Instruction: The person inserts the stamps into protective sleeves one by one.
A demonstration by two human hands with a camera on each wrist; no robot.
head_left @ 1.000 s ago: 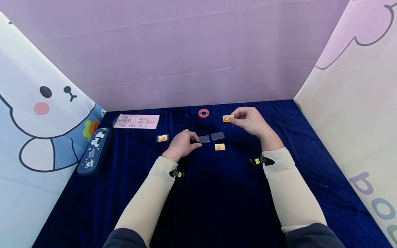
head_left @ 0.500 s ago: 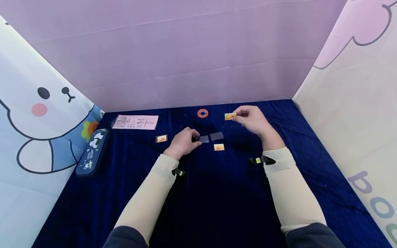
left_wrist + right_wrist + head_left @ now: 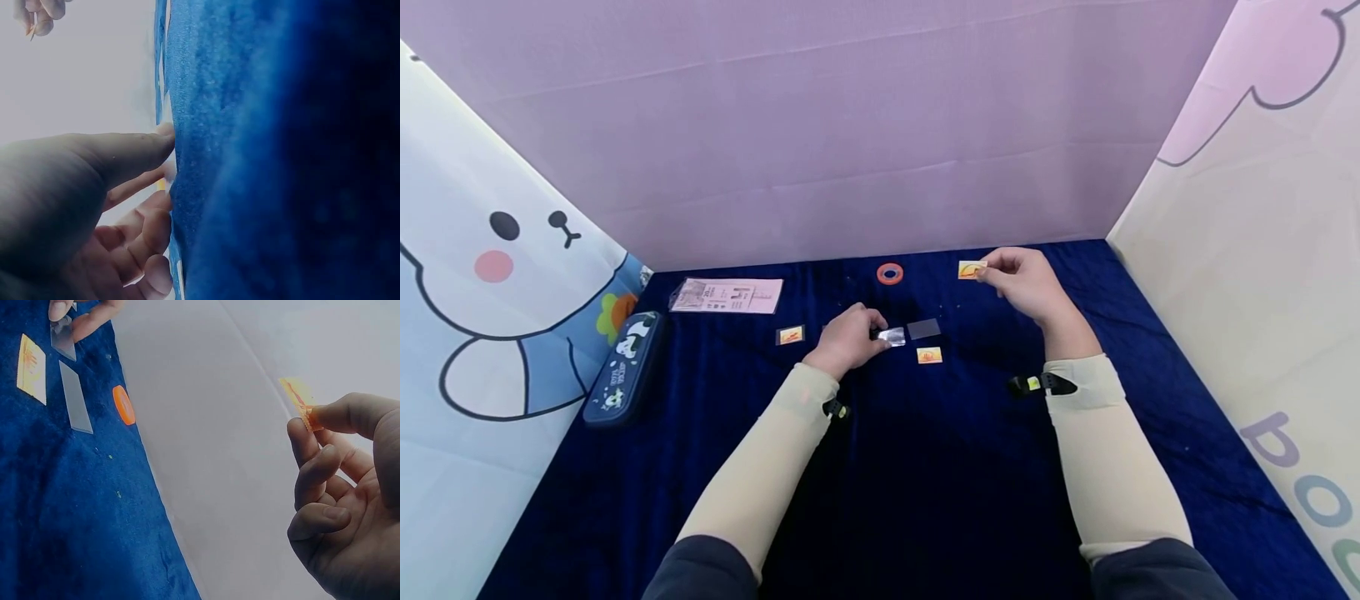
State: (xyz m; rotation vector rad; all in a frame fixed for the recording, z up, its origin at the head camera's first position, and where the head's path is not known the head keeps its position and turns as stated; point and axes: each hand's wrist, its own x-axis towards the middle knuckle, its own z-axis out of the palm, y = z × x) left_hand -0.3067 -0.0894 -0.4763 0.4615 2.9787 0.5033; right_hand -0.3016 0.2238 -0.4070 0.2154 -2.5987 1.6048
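My right hand pinches a small yellow-and-orange stamp between thumb and fingertips, raised above the cloth; its toothed edge shows in the right wrist view. Lower and to the left, my left hand grips a small clear plastic sleeve by its left end with thumb and finger. That sleeve catches the light and looks tilted. Beside it lies another clear sleeve, flat on the cloth. A second yellow stamp lies just in front of it. To the left of my left hand, a third stamp sits inside a dark-edged sleeve.
An orange-red ring-shaped roll lies near the back wall. At the back left is a pink printed card in a clear cover. A dark blue panda pencil case stands along the left wall. Dark blue cloth covers the table.
My right hand has moved right and slightly farther back with the stamp. The sleeve at my left fingertips has tilted and now shines; my left hand has shifted only slightly.
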